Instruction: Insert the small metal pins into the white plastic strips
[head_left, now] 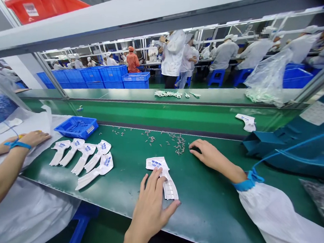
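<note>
White plastic piece (pixel 170 189) under your flat, unclenched left hand (pixel 152 205) could slide; your open right hand (pixel 208 155) could brush the scattered tiny metal parts (pixel 177 142) astray.

on the workbench (pixel 209 210): five plastic pieces (pixel 83 158) grouped at left, a basket (pixel 76 128) behind them, small parts (pixel 178 144) scattered right of the basket, one more piece (pixel 162 177) under the left hand (pixel 153 207), right hand (pixel 209 157) just beside the small parts.
</note>
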`<state>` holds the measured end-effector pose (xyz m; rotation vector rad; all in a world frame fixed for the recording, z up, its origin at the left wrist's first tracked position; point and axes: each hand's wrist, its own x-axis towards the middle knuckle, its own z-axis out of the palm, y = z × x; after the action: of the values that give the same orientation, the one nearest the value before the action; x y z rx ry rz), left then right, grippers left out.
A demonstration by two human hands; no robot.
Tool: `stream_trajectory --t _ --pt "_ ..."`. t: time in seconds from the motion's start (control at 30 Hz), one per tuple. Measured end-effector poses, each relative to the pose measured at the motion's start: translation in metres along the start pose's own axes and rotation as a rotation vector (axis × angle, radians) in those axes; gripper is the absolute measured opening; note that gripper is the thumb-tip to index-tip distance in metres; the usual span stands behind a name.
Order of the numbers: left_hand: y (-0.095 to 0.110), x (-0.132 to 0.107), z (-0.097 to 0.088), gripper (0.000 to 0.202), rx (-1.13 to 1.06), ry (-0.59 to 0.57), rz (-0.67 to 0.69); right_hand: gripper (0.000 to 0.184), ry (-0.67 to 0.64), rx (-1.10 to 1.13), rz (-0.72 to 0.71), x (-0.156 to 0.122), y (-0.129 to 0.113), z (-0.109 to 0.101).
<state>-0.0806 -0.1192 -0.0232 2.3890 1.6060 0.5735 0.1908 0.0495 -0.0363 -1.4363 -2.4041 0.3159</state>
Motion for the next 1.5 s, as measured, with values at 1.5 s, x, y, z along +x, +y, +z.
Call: stream_trajectory --t 1.5 --pt "0.002 0.0 -0.002 0.055 -0.066 0.03 -0.006 0.016 -0.333 0.451 0.004 -0.035 -0.13 -0.008"
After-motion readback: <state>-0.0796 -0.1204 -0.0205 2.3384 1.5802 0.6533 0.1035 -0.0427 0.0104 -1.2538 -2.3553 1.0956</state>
